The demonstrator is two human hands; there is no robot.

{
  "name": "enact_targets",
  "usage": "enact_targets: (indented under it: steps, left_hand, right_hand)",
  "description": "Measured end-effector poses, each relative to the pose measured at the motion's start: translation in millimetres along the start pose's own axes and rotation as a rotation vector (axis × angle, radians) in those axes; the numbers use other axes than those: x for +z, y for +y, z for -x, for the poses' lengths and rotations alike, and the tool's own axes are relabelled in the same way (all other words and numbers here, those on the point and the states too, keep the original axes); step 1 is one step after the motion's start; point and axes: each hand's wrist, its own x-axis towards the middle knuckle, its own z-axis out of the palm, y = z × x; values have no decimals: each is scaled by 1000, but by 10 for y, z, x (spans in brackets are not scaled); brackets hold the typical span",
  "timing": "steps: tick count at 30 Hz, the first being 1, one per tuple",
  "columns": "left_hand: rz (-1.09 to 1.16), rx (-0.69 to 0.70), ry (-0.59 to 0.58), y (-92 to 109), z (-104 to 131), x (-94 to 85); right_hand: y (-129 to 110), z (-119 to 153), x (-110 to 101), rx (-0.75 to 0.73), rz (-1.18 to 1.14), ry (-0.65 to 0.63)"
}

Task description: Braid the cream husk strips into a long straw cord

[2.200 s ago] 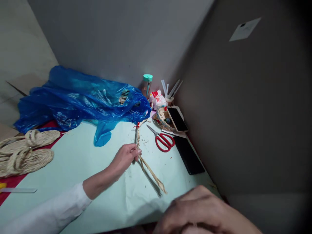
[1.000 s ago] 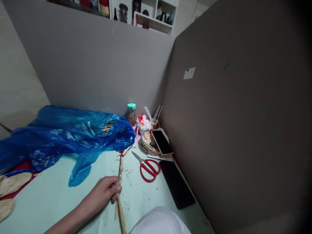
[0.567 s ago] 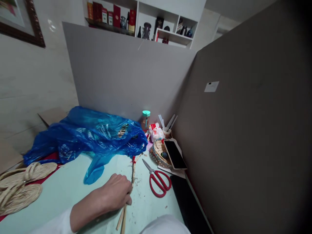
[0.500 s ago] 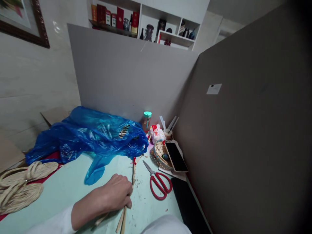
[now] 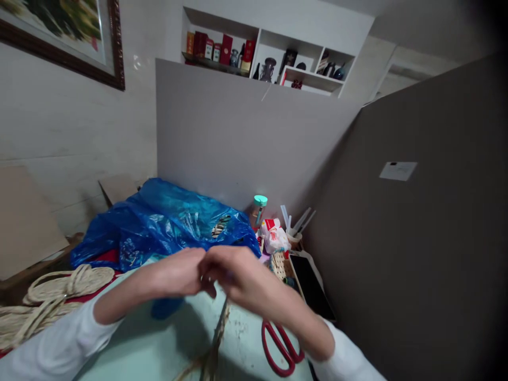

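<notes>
My left hand [image 5: 184,271] and my right hand [image 5: 234,272] meet above the table, fingers bent toward each other. The fingertips are smeared and partly hidden, so what they hold cannot be made out. Below them hangs or lies a strand of pale brown straw cord [image 5: 220,330], running down toward the bottom edge. Red-handled scissors [image 5: 275,352] lie on the table under my right forearm, their blades hidden.
A blue plastic bag [image 5: 166,222] covers the back left. Coiled cord [image 5: 67,291] lies at the left. Behind my right arm are a woven basket [image 5: 280,264], a phone [image 5: 311,283], a jar [image 5: 258,211] and a white-red packet [image 5: 275,235].
My right hand has come into view and joined my left hand, which has risen off the table. The view has shifted, so the surroundings appear farther right and lower.
</notes>
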Motion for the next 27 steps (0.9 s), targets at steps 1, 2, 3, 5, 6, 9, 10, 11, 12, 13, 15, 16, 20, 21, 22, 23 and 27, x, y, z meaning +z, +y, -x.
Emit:
enact_targets:
  steps: [1, 2, 3, 5, 6, 9, 10, 11, 12, 13, 15, 16, 20, 21, 22, 23, 27]
  left_hand:
    - [-2, 34, -23, -75, -99, -76]
    - [-29, 98, -41, -141, -209, -128]
    - [-68, 118, -11, -196, -324, -152]
    - [-182, 99, 122, -268, -561, -119]
    - [-238, 89, 182, -289, -677, -69]
    - [-357, 80, 314, -336, -992, 147]
    - [-392, 61, 324, -362, -1081, 219]
    - [-418, 34, 322, -399, -1161, 280]
    - [-436, 11, 308, -449, -1233, 324]
    - [-432, -17, 303, -510, -1297, 347]
    - [-384, -76, 324, -663, -1407, 331]
    - [-353, -115, 351, -747, -1455, 294]
    - [-319, -240, 456, -1054, -1585, 99]
    - [-313, -255, 473, -1108, -1596, 71]
    - [-305, -263, 484, -1150, -1598, 60]
    - [-296, -265, 487, -1179, -1591, 67]
    - [-240, -202, 453, -1221, -1534, 218]
  right_hand:
    - [150, -64, -49, 46, 72, 23]
    - [314, -118, -101, 95, 161, 47]
    - [482, -162, -149, 150, 269, 71]
    - [798, -224, -213, 195, 420, 28]
    - [936, -248, -220, 224, 490, -29]
    - [1260, -324, -145, 284, 627, -202]
    - [1344, -354, -101, 284, 644, -234]
    - [1418, -387, -58, 275, 651, -249]
    - [1484, -422, -20, 263, 653, -248]
    - [1544, -456, 12, 258, 654, -240]
    - [1648, -521, 51, 262, 666, -214]
    - [1694, -550, 64, 270, 671, -201]
    - [1856, -652, 136, 306, 685, -182]
    - [1891, -678, 165, 316, 692, -177]
    - [1921, -705, 195, 326, 701, -169]
    - [1946, -732, 224, 336, 710, -157]
    - [1987, -838, 290, 388, 747, -77]
